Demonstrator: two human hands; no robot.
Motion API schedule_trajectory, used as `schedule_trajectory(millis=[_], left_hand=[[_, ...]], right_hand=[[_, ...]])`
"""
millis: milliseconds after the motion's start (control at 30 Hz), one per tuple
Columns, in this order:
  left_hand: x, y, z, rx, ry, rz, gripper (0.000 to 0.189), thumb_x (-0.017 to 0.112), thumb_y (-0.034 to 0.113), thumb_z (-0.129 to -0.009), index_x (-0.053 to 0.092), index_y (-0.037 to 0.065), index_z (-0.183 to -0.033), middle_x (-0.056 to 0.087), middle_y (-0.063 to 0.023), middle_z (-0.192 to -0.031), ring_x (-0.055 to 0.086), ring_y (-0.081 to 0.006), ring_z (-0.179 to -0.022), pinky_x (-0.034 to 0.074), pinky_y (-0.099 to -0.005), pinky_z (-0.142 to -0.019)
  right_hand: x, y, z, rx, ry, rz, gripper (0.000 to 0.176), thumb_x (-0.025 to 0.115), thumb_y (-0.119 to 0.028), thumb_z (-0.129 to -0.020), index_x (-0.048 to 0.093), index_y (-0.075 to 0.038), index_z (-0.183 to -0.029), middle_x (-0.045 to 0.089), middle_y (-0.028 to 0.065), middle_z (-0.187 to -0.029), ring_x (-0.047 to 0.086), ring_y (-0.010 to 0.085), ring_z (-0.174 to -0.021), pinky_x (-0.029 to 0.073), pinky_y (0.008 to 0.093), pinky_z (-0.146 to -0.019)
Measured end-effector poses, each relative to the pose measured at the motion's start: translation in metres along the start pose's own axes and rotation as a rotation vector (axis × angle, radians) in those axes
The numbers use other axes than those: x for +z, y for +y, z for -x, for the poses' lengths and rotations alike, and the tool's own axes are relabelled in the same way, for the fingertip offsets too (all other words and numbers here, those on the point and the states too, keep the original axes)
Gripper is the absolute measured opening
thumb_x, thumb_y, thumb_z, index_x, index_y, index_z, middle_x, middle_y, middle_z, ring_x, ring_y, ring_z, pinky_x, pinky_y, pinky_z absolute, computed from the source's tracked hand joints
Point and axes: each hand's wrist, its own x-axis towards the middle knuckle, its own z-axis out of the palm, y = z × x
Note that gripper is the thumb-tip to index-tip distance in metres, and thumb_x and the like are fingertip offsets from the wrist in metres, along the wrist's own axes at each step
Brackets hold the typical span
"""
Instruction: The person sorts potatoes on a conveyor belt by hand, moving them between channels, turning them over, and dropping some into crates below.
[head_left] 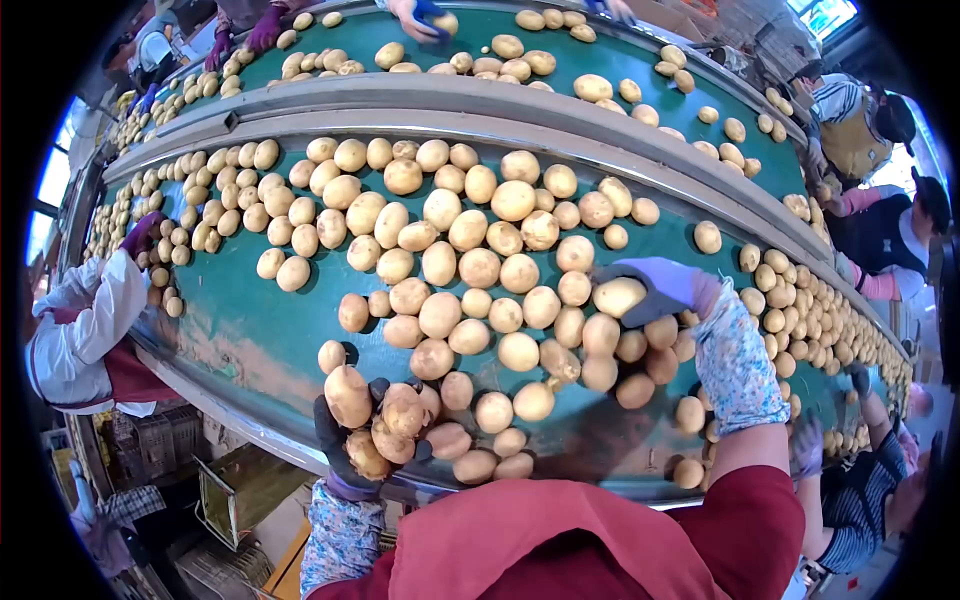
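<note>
Several potatoes [402,410] are bunched in my left hand [340,452], whose dark gloved fingers curl around them at the near edge of the green conveyor belt [240,320]. My right hand [660,285], in a purple and dark glove, is closed on one potato [619,296] above the belt, right of the middle. Loose potatoes [480,266] lie between and beyond my hands. Some potatoes just below my right hand look blurred. Both my forearms wear blue floral sleeve covers [740,355].
A metal divider [480,105] separates this belt from a second potato belt [560,60] behind it. A co-worker in a white sleeve [105,305] reaches in at left. Other workers' hands [808,445] are at right and across the far belt. Crates [150,445] stand lower left.
</note>
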Motion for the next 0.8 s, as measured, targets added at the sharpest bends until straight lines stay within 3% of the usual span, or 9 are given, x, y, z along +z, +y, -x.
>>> schedule_trajectory(millis=[167, 200, 267, 300, 333, 467, 633, 667, 800], left_hand=[[-0.035, 0.027, -0.02, -0.096, 0.028, 0.091, 0.034, 0.051, 0.031, -0.103, 0.047, 0.009, -0.13, 0.066, -0.0198, -0.108, 0.067, -0.027, -0.077, 0.059, -0.0348, -0.059], [-0.04, 0.034, -0.023, -0.125, 0.026, 0.182, 0.033, 0.051, 0.032, -0.103, 0.047, 0.01, -0.127, 0.066, -0.0201, -0.107, 0.067, -0.0274, -0.077, 0.059, -0.0354, -0.058], [-0.052, 0.037, -0.026, -0.059, 0.06, 0.153, 0.031, 0.05, 0.034, -0.103, 0.048, 0.011, -0.124, 0.065, -0.0201, -0.106, 0.067, -0.0277, -0.076, 0.058, -0.0362, -0.057], [-0.056, 0.039, -0.027, -0.02, 0.096, 0.122, 0.03, 0.051, 0.033, -0.103, 0.048, 0.01, -0.124, 0.065, -0.0195, -0.105, 0.067, -0.0275, -0.074, 0.058, -0.0363, -0.057], [-0.06, 0.041, -0.028, 0.017, 0.132, 0.09, 0.029, 0.051, 0.032, -0.103, 0.047, 0.01, -0.123, 0.065, -0.019, -0.103, 0.066, -0.0273, -0.073, 0.058, -0.0363, -0.057], [-0.069, 0.069, -0.038, 0.018, 0.204, 0.146, 0.026, 0.055, 0.023, -0.101, 0.046, 0.009, -0.121, 0.064, -0.0163, -0.097, 0.065, -0.0269, -0.069, 0.057, -0.0352, -0.056], [-0.07, 0.101, -0.053, -0.022, 0.015, 0.017, 0.026, 0.058, 0.011, -0.098, 0.045, 0.007, -0.12, 0.064, -0.0108, -0.093, 0.065, -0.018, -0.071, 0.056, -0.0296, -0.058], [-0.071, 0.107, -0.058, -0.031, -0.014, 0.006, 0.026, 0.058, 0.01, -0.098, 0.045, 0.006, -0.12, 0.064, -0.0096, -0.096, 0.065, -0.0162, -0.074, 0.056, -0.0289, -0.059], [-0.128, 0.097, -0.087, -0.225, -0.006, 0.235, 0.031, 0.053, 0.02, -0.099, 0.046, 0.005, -0.125, 0.062, -0.0089, -0.112, 0.064, -0.0202, -0.093, 0.058, -0.0342, -0.076]], right_hand=[[-0.026, -0.025, -0.063, 0.061, 0.86, -1.166, 0.045, 0.062, -0.041, -0.096, 0.06, -0.008, -0.126, 0.067, 0.0069, -0.11, 0.067, 0.0137, -0.092, 0.052, 0.0259, -0.07], [-0.035, -0.017, -0.088, 0.182, 0.673, -1.213, 0.047, 0.063, -0.041, -0.095, 0.057, -0.009, -0.13, 0.067, 0.0088, -0.112, 0.068, 0.0178, -0.097, 0.053, 0.0294, -0.074], [-0.013, -0.013, -0.13, 0.283, 0.499, -0.451, 0.053, 0.067, -0.039, -0.091, 0.053, -0.012, -0.135, 0.066, 0.0138, -0.115, 0.066, 0.0274, -0.107, 0.053, 0.0374, -0.083], [0.015, -0.039, -0.155, 0.231, 0.463, 0.348, 0.056, 0.069, -0.038, -0.089, 0.051, -0.014, -0.137, 0.066, 0.0169, -0.116, 0.065, 0.0328, -0.111, 0.053, 0.042, -0.088], [0.028, -0.067, -0.17, 0.414, 0.457, 0.467, 0.064, 0.073, -0.036, -0.083, 0.049, -0.017, -0.139, 0.064, 0.0221, -0.117, 0.061, 0.0416, -0.114, 0.049, 0.0482, -0.096], [0.001, -0.086, -0.169, 0.297, 0.266, 0.269, 0.066, 0.077, -0.038, -0.078, 0.054, -0.017, -0.136, 0.063, 0.0218, -0.122, 0.061, 0.0421, -0.113, 0.047, 0.0492, -0.097], [-0.023, -0.078, -0.168, 0.225, 1.044, -0.8, 0.035, 0.066, -0.024, -0.092, 0.062, -0.001, -0.119, 0.065, 0.0046, -0.096, 0.061, 0.0152, -0.079, 0.05, 0.0271, -0.065], [-0.014, -0.039, -0.17, 0.137, 0.759, -0.626, 0.03, 0.062, -0.025, -0.096, 0.064, -0.003, -0.116, 0.065, 0.0032, -0.095, 0.061, 0.0149, -0.078, 0.05, 0.0265, -0.066], [0.103, -0.129, -0.203, 0.229, 0.597, 0.631, 0.052, 0.072, -0.029, -0.084, 0.056, -0.007, -0.128, 0.065, 0.0183, -0.094, 0.066, 0.0343, -0.085, 0.053, 0.0434, -0.073]])
